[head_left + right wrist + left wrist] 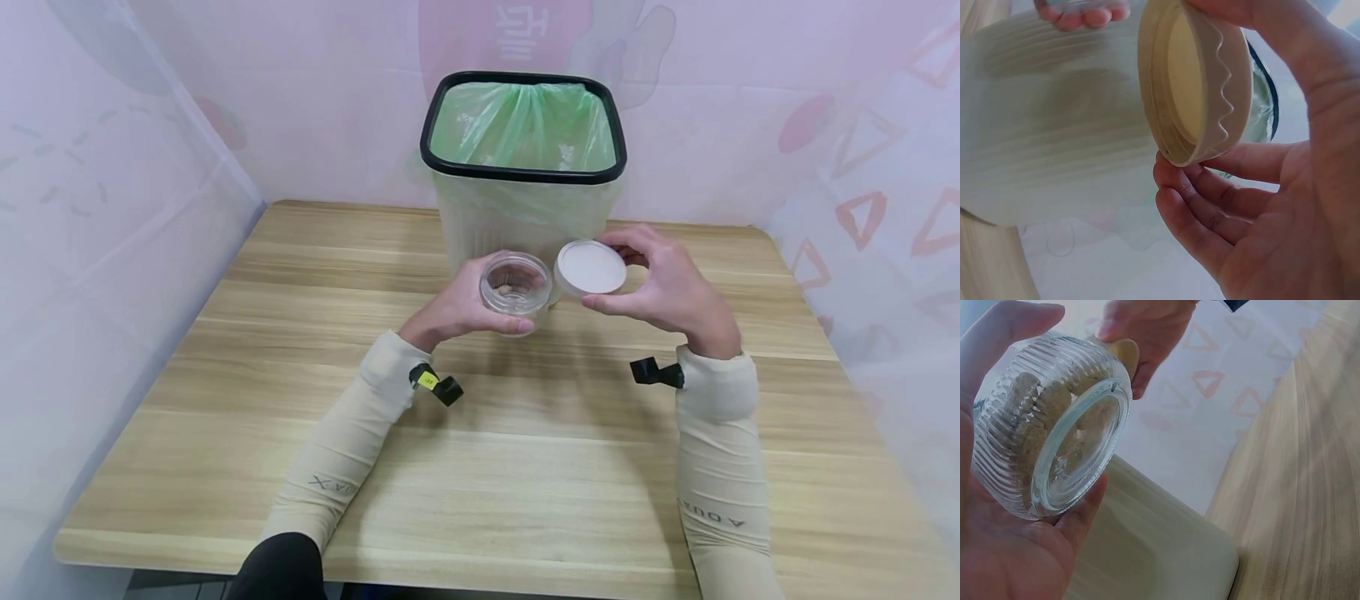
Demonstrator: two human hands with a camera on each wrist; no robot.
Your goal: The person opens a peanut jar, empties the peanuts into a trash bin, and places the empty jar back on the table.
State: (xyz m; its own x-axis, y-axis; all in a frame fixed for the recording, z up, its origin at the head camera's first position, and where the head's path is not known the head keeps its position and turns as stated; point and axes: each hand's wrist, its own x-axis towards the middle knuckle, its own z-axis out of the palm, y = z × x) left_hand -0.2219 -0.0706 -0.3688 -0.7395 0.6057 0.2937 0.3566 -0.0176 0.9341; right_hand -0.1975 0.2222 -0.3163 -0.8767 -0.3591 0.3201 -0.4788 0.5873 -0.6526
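Note:
My left hand (468, 302) grips a clear ribbed glass jar (517, 285), thumb on the near side and fingers round the far side. Brownish lumps (1054, 403) show through the glass in the left wrist view. A white round lid (591, 267) is off the jar, pinched at its edges by my right hand (667, 287). The hollow underside of the lid (1179, 75) and its wavy-lined side show in the right wrist view. Both hands are raised above the table, with jar and lid side by side in front of the bin.
A pale trash bin (525, 208) with a black rim and green bag liner stands at the table's back edge. The wood-grain table (525, 483) spreads below my arms. Printed cloth walls (847, 167) rise behind and at both sides.

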